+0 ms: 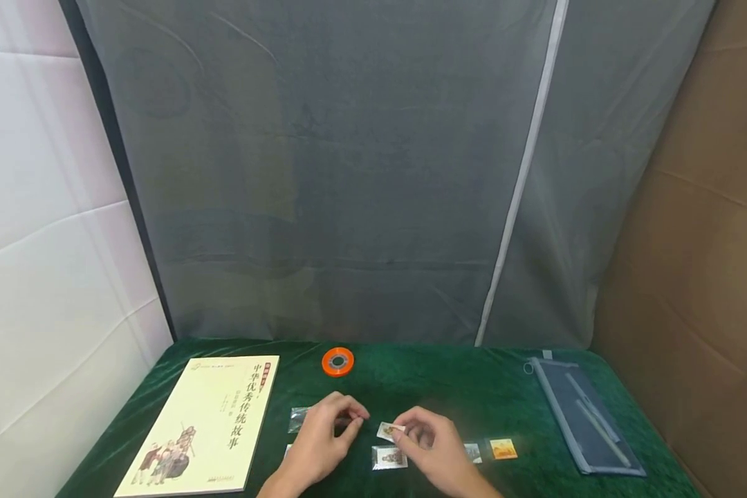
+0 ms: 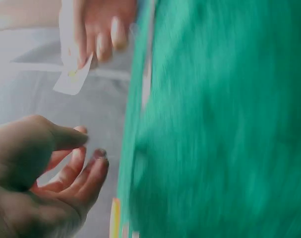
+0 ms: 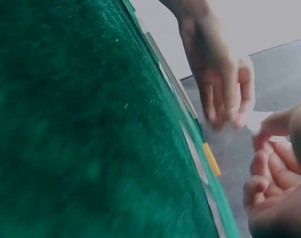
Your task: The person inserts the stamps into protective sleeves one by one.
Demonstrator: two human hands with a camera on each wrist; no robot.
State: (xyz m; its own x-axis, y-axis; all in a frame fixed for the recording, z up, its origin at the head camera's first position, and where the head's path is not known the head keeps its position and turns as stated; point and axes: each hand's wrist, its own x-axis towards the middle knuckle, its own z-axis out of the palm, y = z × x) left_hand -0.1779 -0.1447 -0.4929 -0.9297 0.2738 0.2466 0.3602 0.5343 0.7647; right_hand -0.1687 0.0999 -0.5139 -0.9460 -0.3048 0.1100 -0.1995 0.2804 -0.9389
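Observation:
My right hand [image 1: 432,446] pinches a small stamp-like picture card [image 1: 386,431] between thumb and fingers, a little above the green cloth. In the left wrist view the card [image 2: 73,82] shows pale with a yellowish patch. Apart from it, to the left, my left hand [image 1: 325,437] hovers with loosely bent fingers; the left wrist view shows a gap between its thumb and fingertips, with nothing held. Just below the pinched card lies another small picture in a clear sleeve [image 1: 389,457]. A clear plastic sleeve [image 1: 298,419] lies partly hidden behind my left hand.
A cream book [image 1: 205,422] lies at the left. An orange ring-shaped spool [image 1: 338,362] sits at the back middle. Right of my right hand are a yellow-orange picture [image 1: 503,449] and a pale picture [image 1: 473,453]. A dark zip pouch [image 1: 588,422] with slim items inside lies far right.

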